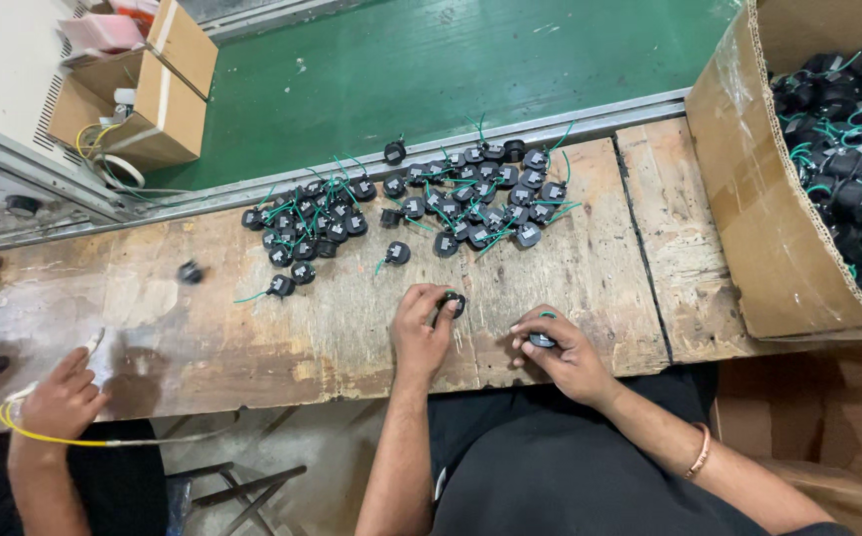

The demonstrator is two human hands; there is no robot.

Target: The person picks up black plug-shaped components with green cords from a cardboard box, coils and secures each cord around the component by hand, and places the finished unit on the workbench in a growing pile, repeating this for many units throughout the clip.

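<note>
My left hand (421,328) pinches a small round black part (455,302) with its fingertips on the worn wooden bench (252,318). My right hand (560,349) grips another small black part (542,339) with a green wire, just to the right. Beyond both hands lies a spread of several such black parts with green wires (421,210).
A cardboard box (758,199) full of the same parts stands at the right. A co-worker's hand (62,402) at the left holds a yellow wire. Small cardboard boxes (158,89) sit at the back left, beside a green conveyor belt (431,60).
</note>
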